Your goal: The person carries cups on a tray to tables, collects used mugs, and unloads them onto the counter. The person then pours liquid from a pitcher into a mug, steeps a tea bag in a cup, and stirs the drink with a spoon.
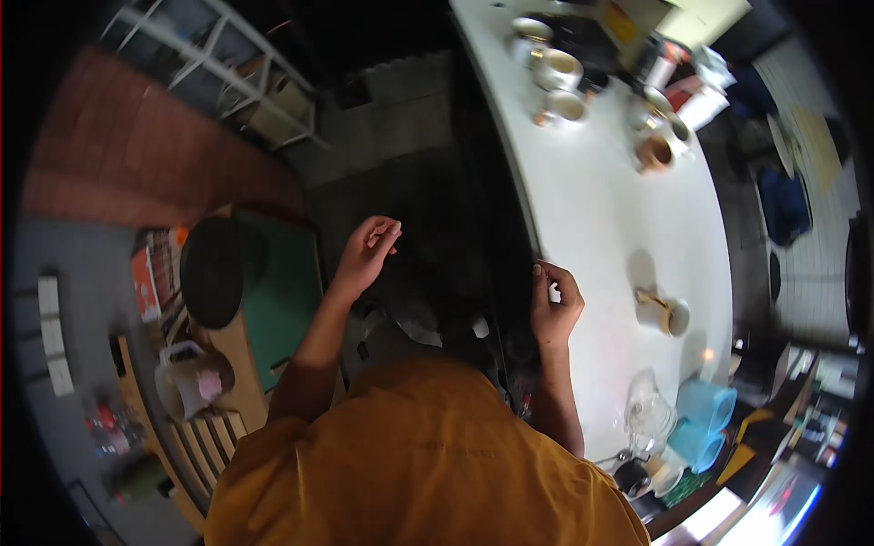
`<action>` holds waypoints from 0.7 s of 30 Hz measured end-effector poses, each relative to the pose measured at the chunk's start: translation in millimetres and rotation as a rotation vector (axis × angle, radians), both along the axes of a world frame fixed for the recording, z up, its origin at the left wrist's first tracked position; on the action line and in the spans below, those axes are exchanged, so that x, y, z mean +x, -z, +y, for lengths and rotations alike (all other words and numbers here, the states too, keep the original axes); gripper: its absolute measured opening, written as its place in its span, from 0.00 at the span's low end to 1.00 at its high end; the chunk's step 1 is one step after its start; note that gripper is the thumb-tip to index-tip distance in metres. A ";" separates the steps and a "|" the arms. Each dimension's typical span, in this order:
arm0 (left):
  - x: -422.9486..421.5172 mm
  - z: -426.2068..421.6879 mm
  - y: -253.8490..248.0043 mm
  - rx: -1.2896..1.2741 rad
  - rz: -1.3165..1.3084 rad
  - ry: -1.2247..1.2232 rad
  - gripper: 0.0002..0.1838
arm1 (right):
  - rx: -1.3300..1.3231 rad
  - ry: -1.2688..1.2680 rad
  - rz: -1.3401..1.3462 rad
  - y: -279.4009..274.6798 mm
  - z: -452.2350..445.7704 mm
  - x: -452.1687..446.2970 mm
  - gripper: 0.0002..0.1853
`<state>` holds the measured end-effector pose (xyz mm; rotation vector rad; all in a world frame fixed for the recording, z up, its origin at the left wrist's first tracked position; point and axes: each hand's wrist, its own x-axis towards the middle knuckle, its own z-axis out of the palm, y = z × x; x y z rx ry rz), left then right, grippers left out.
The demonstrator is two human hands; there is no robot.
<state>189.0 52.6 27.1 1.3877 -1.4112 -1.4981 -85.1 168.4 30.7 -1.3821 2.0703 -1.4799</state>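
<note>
My left hand is raised over the dark floor, apart from any furniture. Its fingers are curled in with the thumb and index tips close together; whether anything tiny sits between them I cannot make out. At the near edge of the white table is my right hand, fingers bent and tips pinched. Something small and dark may show at those fingertips, too blurred to name. The nearest item on the tabletop is a white mug with a tan handle, to the right of my right hand.
Several mugs stand toward the table's far end. Glassware and blue translucent containers crowd its near right end. To my left are a dark round stool, a green board and a wooden slatted bench. A white-framed shelf stands farther off.
</note>
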 end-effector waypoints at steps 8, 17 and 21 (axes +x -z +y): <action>238.9 30.9 3.4 0.009 0.076 -0.394 0.11 | 0.034 -0.420 -0.006 17.9 -105.3 203.6 0.04; 425.8 101.3 -10.6 -0.019 0.019 -0.784 0.10 | 0.162 -0.835 -0.004 23.8 -174.7 450.6 0.08; 449.5 132.7 -9.1 -0.013 0.134 -0.914 0.10 | 0.263 -0.986 -0.027 65.6 -188.6 527.0 0.17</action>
